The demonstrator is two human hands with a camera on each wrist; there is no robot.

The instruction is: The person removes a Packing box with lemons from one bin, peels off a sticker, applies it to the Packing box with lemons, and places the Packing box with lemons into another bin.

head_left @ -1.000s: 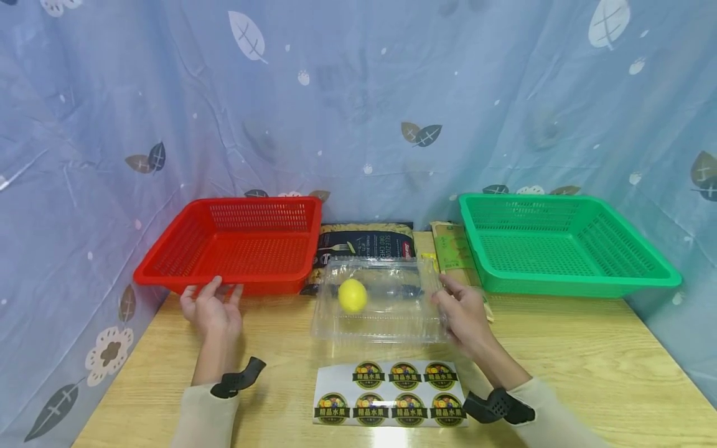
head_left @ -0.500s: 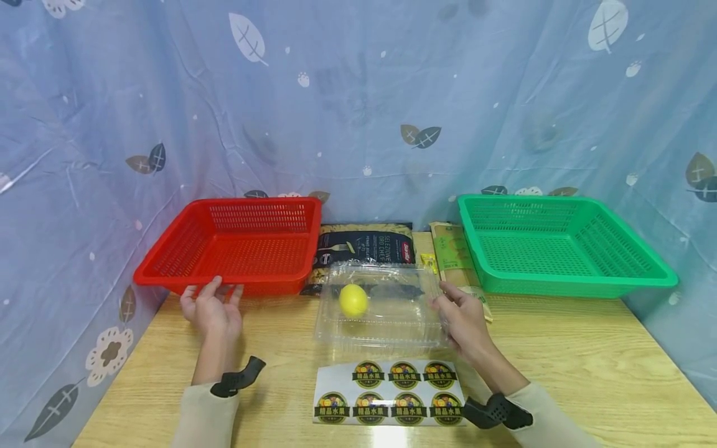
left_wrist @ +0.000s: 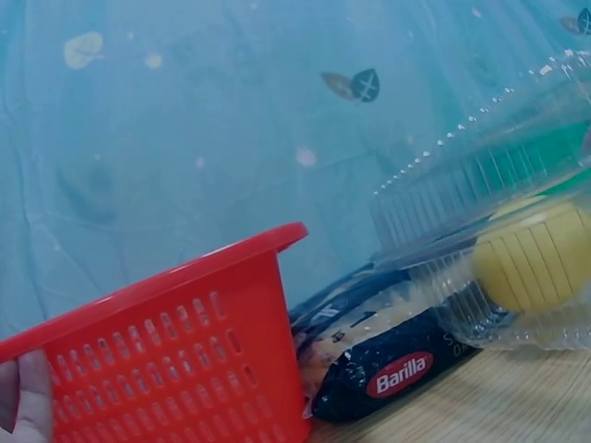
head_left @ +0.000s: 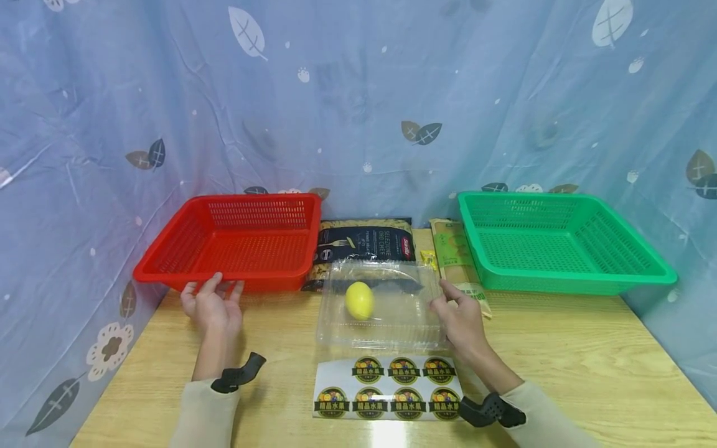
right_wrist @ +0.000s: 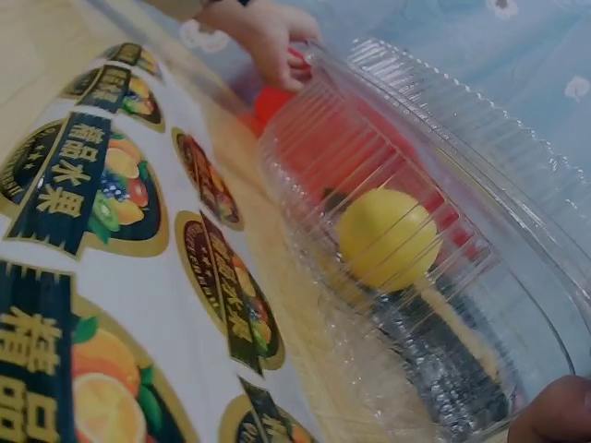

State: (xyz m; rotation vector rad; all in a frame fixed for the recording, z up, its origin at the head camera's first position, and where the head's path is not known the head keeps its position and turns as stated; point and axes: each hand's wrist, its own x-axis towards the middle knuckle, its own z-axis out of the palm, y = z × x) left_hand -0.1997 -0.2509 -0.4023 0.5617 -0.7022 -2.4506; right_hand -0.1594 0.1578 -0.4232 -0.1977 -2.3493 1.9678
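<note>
A clamshell box [head_left: 383, 305] sits on the surface [head_left: 560, 367] between the two hands, a lemon [head_left: 359, 300] inside it. The right hand [head_left: 462, 318] touches the box's right side; the left hand [head_left: 213, 306] rests well to its left, fingers on the near rim of a basket [head_left: 235, 246]. A second basket [head_left: 554, 242] stands beyond and to the right of the right hand. Behind the box, between the baskets, lie a pasta bag [head_left: 366, 242] and, to its right, a flat packet [head_left: 456, 258]. A sticker sheet [head_left: 388, 389] lies on the near side of the box, between the wrists.
</note>
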